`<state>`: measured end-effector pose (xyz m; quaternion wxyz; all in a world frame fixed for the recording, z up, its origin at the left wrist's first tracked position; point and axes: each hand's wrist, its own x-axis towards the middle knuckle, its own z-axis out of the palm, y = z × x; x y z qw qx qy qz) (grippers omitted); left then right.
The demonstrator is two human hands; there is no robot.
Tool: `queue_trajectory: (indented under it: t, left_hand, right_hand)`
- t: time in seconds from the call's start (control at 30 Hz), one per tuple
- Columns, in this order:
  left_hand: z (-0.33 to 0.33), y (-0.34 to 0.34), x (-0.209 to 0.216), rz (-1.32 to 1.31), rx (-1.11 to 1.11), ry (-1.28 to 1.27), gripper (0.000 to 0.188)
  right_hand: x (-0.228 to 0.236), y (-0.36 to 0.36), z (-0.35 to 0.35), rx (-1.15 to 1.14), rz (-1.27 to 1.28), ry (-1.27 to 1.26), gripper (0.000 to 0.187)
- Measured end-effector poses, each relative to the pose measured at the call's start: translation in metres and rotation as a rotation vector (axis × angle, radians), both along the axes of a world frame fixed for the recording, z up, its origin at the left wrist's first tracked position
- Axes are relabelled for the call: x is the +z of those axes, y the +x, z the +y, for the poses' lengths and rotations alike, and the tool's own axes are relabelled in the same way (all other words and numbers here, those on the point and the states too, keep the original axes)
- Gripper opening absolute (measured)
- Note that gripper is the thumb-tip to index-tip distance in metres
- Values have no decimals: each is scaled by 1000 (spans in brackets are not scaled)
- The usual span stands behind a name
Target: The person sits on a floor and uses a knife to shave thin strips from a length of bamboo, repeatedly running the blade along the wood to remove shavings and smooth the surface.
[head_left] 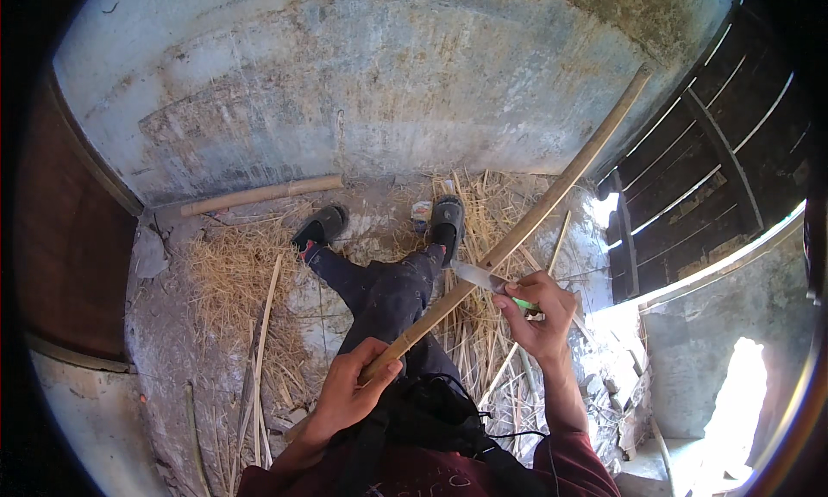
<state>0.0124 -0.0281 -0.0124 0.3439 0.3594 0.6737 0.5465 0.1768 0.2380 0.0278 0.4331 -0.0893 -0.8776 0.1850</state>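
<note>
A long bamboo pole slants from my lap up to the right, its far end near the wall. My left hand is closed around its near end. Held in my right hand is a knife with a broad pale blade and a bit of green at the handle. The blade lies across the pole about midway along it, on the side facing me. Whether its edge is in the bamboo, I cannot tell. My legs in dark trousers stretch out beneath the pole, ending in dark shoes.
Shavings and thin strips litter the floor on both sides of my legs. A shorter bamboo piece lies along the stained wall. Dark slatted boards stand at the right, a brown panel at the left.
</note>
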Motion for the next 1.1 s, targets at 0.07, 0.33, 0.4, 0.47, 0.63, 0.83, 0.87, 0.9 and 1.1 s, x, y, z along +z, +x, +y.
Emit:
queue_trajectory:
  t: [0.07, 0.33, 0.4, 0.47, 0.63, 0.83, 0.87, 0.9, 1.1]
  left_hand:
    - [1, 0, 1, 10, 6, 6, 32]
    - [11, 0, 10, 134, 42, -5, 25]
    - [14, 0, 9, 182, 49, 30, 25]
    - [16, 1, 8, 212, 61, 71, 26]
    - [21, 5, 15, 246, 69, 128, 27]
    - [23, 6, 19, 236, 66, 117, 27]
    - [23, 6, 18, 226, 64, 123, 27]
    - [23, 6, 16, 216, 61, 129, 27]
    - [23, 13, 10, 186, 69, 222, 25]
  right_hand:
    - [-3, 1, -2, 36, -20, 13, 24]
    - [-9, -8, -35, 185, -120, 76, 26]
    - [-8, -10, -41, 217, -120, 72, 26]
    - [-8, -11, -45, 227, -127, 60, 26]
    - [-10, -12, -50, 242, -107, 43, 24]
    - [-10, -12, -51, 244, -78, 50, 24]
    - [-10, -12, -51, 240, -73, 57, 23]
    - [-10, -12, -51, 236, -68, 63, 23]
    - [-7, -9, -52, 269, -13, 76, 25]
